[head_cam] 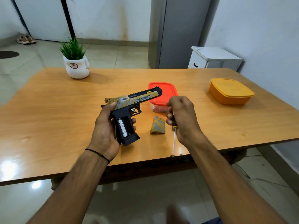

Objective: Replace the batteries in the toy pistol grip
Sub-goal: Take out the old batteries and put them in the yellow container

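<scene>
At frame centre the left hand (103, 133), fingers curled, held the toy pistol (129, 104); its grip compartment stood open, one battery (122, 127) seated. The right hand (182, 117) clenched a screwdriver (174, 139). Recommended: set it down before extracting the battery.

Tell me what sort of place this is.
Likely a room in a home: a wooden table with a potted plant, a small white cabinet, and shoes on the tiled floor.

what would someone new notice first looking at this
The camo toy pistol stands out, held in the left hand above the middle of the table, its grip compartment open with a battery showing. Just right of it, the right hand grips a screwdriver, and the removed grip cover lies on the table between the two hands.
</scene>
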